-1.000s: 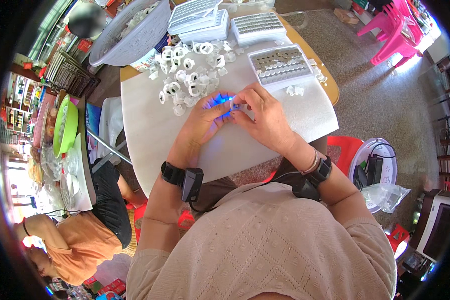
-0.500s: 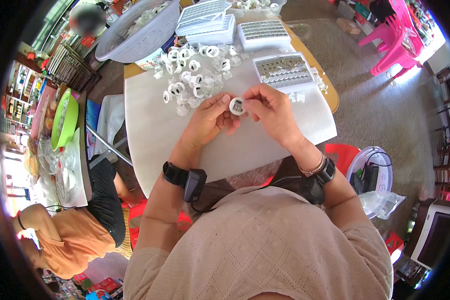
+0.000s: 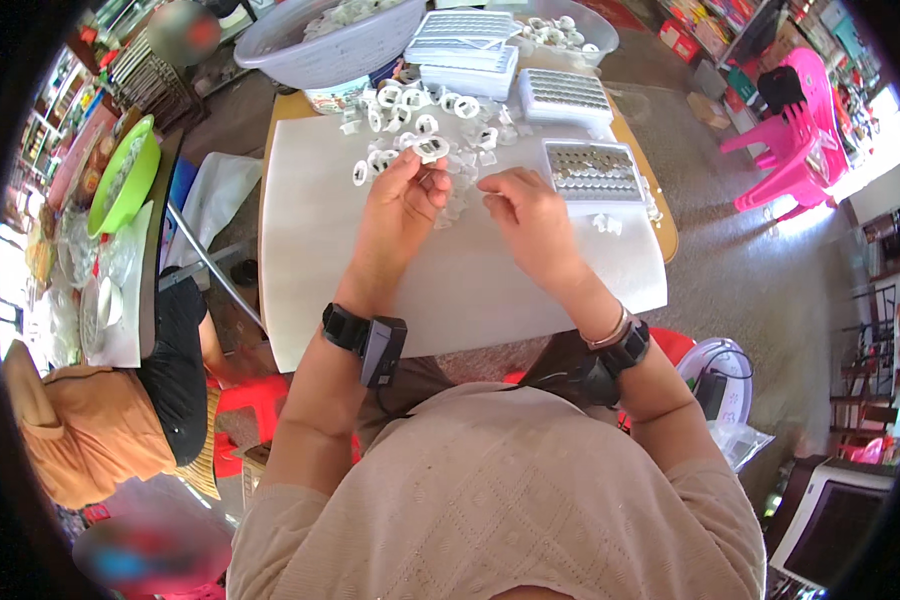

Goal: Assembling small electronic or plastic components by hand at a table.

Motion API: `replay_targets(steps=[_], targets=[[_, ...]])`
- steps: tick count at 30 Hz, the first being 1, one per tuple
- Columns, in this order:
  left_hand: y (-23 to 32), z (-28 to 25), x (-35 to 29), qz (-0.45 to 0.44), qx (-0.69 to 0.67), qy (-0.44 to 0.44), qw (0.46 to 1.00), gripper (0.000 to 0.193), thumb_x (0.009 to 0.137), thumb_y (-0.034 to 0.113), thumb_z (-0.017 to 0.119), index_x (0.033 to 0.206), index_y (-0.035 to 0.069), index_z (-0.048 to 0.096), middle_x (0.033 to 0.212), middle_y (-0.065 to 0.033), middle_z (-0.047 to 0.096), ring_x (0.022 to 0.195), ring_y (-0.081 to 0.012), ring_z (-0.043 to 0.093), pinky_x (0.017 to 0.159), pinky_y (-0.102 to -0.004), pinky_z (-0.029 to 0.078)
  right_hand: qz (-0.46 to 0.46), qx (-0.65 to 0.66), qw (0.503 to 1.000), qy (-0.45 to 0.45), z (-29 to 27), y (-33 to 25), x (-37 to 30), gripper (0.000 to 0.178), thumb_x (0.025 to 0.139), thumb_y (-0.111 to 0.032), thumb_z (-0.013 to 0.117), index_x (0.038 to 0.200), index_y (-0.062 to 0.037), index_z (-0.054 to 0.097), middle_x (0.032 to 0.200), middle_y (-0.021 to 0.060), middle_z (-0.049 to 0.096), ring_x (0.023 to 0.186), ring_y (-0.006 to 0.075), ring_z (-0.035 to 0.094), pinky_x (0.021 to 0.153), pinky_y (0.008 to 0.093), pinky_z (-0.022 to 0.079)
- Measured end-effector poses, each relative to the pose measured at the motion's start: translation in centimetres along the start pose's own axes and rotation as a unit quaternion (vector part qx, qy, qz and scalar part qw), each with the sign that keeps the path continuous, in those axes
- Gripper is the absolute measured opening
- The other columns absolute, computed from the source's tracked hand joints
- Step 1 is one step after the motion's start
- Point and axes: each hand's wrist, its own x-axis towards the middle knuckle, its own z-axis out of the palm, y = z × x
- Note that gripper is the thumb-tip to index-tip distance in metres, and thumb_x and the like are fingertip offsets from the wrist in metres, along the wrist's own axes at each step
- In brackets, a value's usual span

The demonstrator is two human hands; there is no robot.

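Above the loose pile, my left hand (image 3: 398, 200) pinches a round white plastic part (image 3: 431, 149) with a dark slotted middle. My right hand (image 3: 532, 222) hovers a short way to its right, above the white sheet (image 3: 370, 275). Its fingers are curled in with the thumb close, and whatever they may hold is hidden. Similar white ring-shaped parts (image 3: 410, 98) lie heaped beyond my left hand, among small clear plastic pieces (image 3: 460, 190). Just past my right hand sits a clear tray (image 3: 596, 198) with rows of small round metallic pieces.
Stacked trays (image 3: 460, 78) and another filled tray stack (image 3: 567, 95) stand at the far side. Behind them are a large grey basket (image 3: 330, 50) and a clear bowl of white parts (image 3: 570, 58). A seated person in orange (image 3: 105, 420) is at the left, near a green basin (image 3: 128, 180).
My left hand has moved up and away with the white part, toward the pile. My right hand has come off the part, and the two hands are now apart. The view has shifted slightly.
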Motion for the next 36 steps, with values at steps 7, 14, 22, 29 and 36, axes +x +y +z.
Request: replay_targets(steps=[7,14,22,29,36], targets=[[-0.3,-0.3,0.0,-0.011,-0.007,-0.002,1.0,0.014,0.095,0.02,0.05,0.093,0.007,0.054,0.093,-0.0078,0.061,0.076,-0.0152,0.057,0.065,-0.026,0.046,-0.121,-0.083,0.984,-0.101,2.5,-0.4,0.4,0.015,0.072,-0.006,0.064,0.087,-0.0073,0.065,0.1,0.008,0.061,0.099,0.0318,0.053,0.082,0.0401,0.044],[0.1,0.8,-0.5,-0.01,0.018,-0.006,1.0,0.017,0.094,0.02,0.051,0.095,0.004,0.056,0.09,-0.0075,0.061,0.074,-0.0128,0.057,0.063,-0.0258,0.044,-0.044,-0.034,0.994,-0.09,-0.9,0.9,-2.0,0.01,0.074,-0.003,0.065,0.083,-0.0049,0.062,0.086,0.0105,0.061,0.084,0.03,0.058,0.074,0.0386,0.045],[-0.9,0.5,-0.3,-0.057,0.041,-0.021,0.997,0.018,0.091,0.019,0.054,0.098,0.002,0.057,0.086,-0.0065,0.062,0.071,-0.013,0.057,0.061,-0.0258,0.045,0.269,0.203,0.939,-0.065,-2.8,-0.6,-3.2,0.009,0.083,-0.001,0.062,0.091,-0.0005,0.061,0.07,0.0076,0.061,0.061,0.0125,0.057,0.059,0.0262,0.046],[-1.2,-0.1,-0.1,-0.084,0.037,-0.025,0.995,0.027,0.09,0.018,0.059,0.109,-0.001,0.054,0.089,-0.0094,0.065,0.069,-0.0132,0.06,0.06,-0.0273,0.047,0.213,0.131,0.964,-0.088,-1.9,-0.3,-3.8,0.01,0.083,-0.002,0.061,0.093,-0.0004,0.064,0.072,0.0048,0.064,0.064,0.0086,0.058,0.062,0.0237,0.047],[-1.0,0.9,-0.3,-0.088,0.076,-0.013,0.993,0.021,0.093,0.021,0.052,0.097,0.002,0.06,0.079,-0.003,0.062,0.067,-0.011,0.056,0.06,-0.0233,0.045,0.201,0.178,0.958,-0.102,-2.0,-0.5,-4.0,0.015,0.083,0.002,0.061,0.097,-0.0006,0.066,0.077,0.0054,0.065,0.071,0.0097,0.06,0.065,0.0241,0.048]])
